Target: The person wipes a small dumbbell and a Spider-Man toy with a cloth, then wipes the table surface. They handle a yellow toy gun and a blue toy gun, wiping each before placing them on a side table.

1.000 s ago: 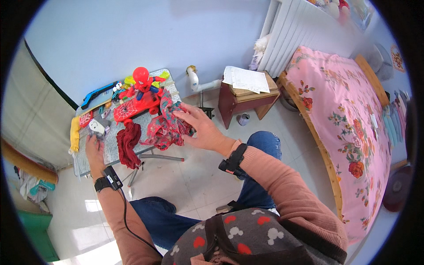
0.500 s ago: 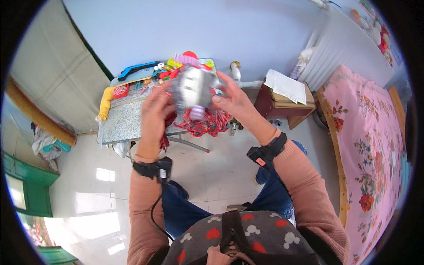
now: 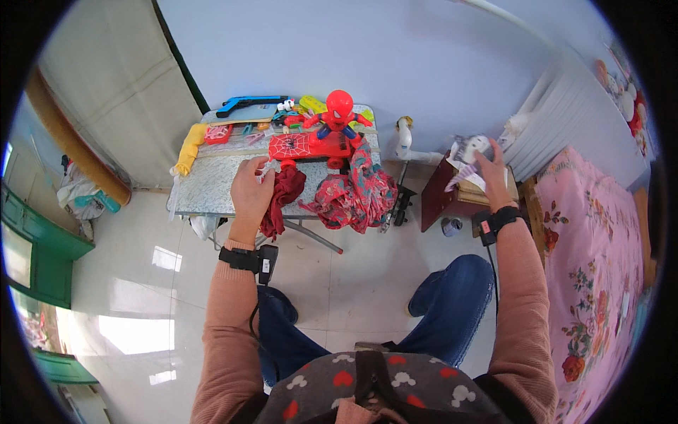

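My right hand (image 3: 495,178) grips a grey and white soft toy (image 3: 472,150) with purple-and-white striped parts, over the papers on a small brown cabinet. The toy is partly blurred, and my fingers cover its right side. Above the table's front part hovers my left hand (image 3: 252,192), its thumb and fingers apart. Beside it a dark red cloth (image 3: 285,192) hangs over the table edge. A red toy skateboard (image 3: 311,147) with a web pattern carries a red and blue masked figure (image 3: 339,113). Right of the dark cloth lies a bunched red floral cloth (image 3: 353,192).
On the speckled folding table (image 3: 205,191) are a blue and black toy gun (image 3: 248,104), a yellow item (image 3: 189,150), a red basket (image 3: 217,134) and several small toys. The brown cabinet (image 3: 439,194) stands right of it, before a bed with a pink floral cover (image 3: 586,233).
The soft toy has gone from between both hands above the table to the cabinet at the right, in my right hand. My left hand has let go of it and lowered slightly.
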Action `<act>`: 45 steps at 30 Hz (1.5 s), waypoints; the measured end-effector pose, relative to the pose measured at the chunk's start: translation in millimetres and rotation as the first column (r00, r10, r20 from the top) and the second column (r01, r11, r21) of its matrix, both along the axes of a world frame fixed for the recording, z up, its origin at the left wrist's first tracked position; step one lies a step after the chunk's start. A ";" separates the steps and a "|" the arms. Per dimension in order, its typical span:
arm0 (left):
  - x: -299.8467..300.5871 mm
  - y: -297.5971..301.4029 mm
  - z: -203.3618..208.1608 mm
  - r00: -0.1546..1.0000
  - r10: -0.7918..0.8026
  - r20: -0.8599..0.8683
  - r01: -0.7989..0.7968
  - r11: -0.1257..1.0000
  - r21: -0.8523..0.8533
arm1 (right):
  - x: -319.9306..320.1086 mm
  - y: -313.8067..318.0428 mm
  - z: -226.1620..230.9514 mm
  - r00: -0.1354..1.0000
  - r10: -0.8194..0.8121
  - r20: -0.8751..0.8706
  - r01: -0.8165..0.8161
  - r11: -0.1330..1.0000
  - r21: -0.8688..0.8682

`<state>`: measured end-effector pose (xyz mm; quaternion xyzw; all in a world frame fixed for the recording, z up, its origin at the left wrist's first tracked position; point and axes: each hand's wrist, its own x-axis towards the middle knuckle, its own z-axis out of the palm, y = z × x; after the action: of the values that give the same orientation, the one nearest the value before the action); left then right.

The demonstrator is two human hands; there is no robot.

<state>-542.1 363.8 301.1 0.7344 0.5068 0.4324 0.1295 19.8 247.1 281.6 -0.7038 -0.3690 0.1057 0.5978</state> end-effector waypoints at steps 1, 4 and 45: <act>-4.7 0.8 -3.8 0.996 0.058 -0.073 -0.057 0.998 0.007 | 23.8 1.3 -11.6 0.999 -0.047 0.011 0.047 0.999 0.023; -7.0 -3.1 -8.4 0.993 0.037 -0.108 -0.040 0.999 -0.025 | 80.6 -2.4 -52.5 0.982 -0.123 0.145 0.134 0.989 -0.062; -122.3 34.9 6.3 0.899 0.242 0.365 -0.223 0.970 -0.096 | -294.9 -2.1 44.0 0.479 0.802 0.356 -0.589 0.595 -0.547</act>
<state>-664.3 398.7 307.4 0.5691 0.5678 0.5636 0.1901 -275.1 245.0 325.6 -0.5778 -0.7613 0.1912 0.2234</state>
